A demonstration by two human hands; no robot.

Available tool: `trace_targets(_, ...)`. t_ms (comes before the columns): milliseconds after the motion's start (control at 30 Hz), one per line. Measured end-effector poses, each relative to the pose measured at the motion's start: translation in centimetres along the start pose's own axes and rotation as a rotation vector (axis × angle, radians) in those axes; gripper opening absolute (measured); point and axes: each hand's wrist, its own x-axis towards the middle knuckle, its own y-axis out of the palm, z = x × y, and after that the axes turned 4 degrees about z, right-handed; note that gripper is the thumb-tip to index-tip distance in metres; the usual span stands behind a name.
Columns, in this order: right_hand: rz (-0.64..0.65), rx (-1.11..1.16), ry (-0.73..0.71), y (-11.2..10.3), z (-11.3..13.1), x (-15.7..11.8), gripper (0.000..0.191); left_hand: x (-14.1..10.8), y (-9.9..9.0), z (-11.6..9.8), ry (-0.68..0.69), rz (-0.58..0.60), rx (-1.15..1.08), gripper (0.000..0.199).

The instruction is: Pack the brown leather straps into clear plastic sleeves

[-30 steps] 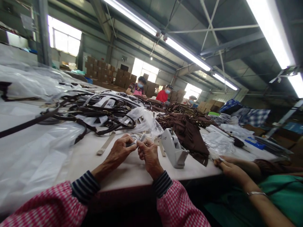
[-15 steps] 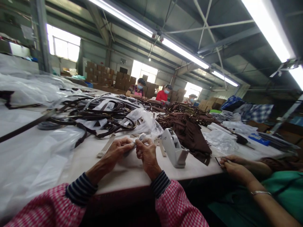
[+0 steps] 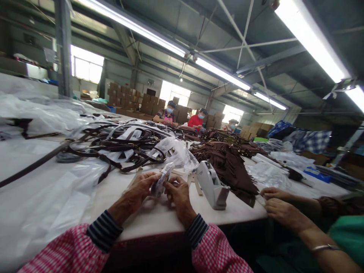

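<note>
Head camera shows the left hand (image 3: 142, 193) and right hand (image 3: 178, 195) closed on what looks like a small clear plastic packet (image 3: 160, 184). A grey tape dispenser (image 3: 212, 185) stands just beside them on the desk (image 3: 153, 223).

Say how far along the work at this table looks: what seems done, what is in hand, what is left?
Seemingly done: brown fringed pieces lie piled beside the tape dispenser. In hand: the left hand and right hand pinch a small clear packet. Left: dark straps lie tangled among plastic bags.
</note>
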Motion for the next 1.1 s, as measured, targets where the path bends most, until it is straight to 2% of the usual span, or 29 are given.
trace_targets(67, -0.062, -0.300, -0.229, -1.0, 0.8, -0.6, 0.029, -0.1, 0.4, -0.3, 0.034, -0.055, 0.100, 0.039)
trace_targets(133, -0.049, -0.660, -0.532, -2.0, 2.4, -1.0, 0.016, -0.2, 0.7, -0.4, 0.066, -0.073, 0.192, 0.041)
trace_targets(200, 0.079, -1.006, -0.768, -2.9, 4.2, -1.2, 0.021, -0.3, 0.9, -0.4, 0.085, -0.048, 0.275, 0.043)
trace_targets(300, 0.295, -1.346, -0.898, -3.3, 6.0, -1.2, 0.020, -0.4, 0.8, -0.2, 0.089, 0.049, 0.329, 0.042)
trace_targets(400, 0.384, -1.417, -0.845, -3.2, 6.3, -1.2, 0.018, -0.7, 0.6, -0.2, 0.085, 0.125, 0.384, 0.041)
trace_targets(533, 0.371, -1.360, -0.708, -3.4, 6.1, -1.8, 0.005, -0.7, 0.5, -0.1, 0.118, 0.190, 0.508, 0.036)
trace_targets(733, 0.436, -1.420, -0.525, -3.9, 4.1, -3.0, 0.021, -0.3, 0.7, 1.1, 0.192, 0.258, 0.722, 0.011)
trace_targets(867, 0.432, -1.462, -0.441, -3.9, 2.4, -3.2, 0.017, -0.6, 1.1, 0.7, 0.210, 0.174, 0.699, 0.029)
trace_targets(967, 0.470, -1.422, -0.411, -3.8, 3.1, -3.5, 0.016, -1.3, 1.5, -0.3, 0.150, 0.133, 0.554, 0.043)
trace_targets(1033, 0.507, -1.355, -0.399, -3.8, 4.4, -4.2, 0.017, -1.7, 1.6, -0.6, 0.097, 0.031, 0.456, 0.041)
trace_targets(1100, 0.559, -1.265, -0.375, -3.8, 5.9, -5.1, 0.018, -1.7, 1.5, -0.5, 0.068, -0.132, 0.379, 0.044)
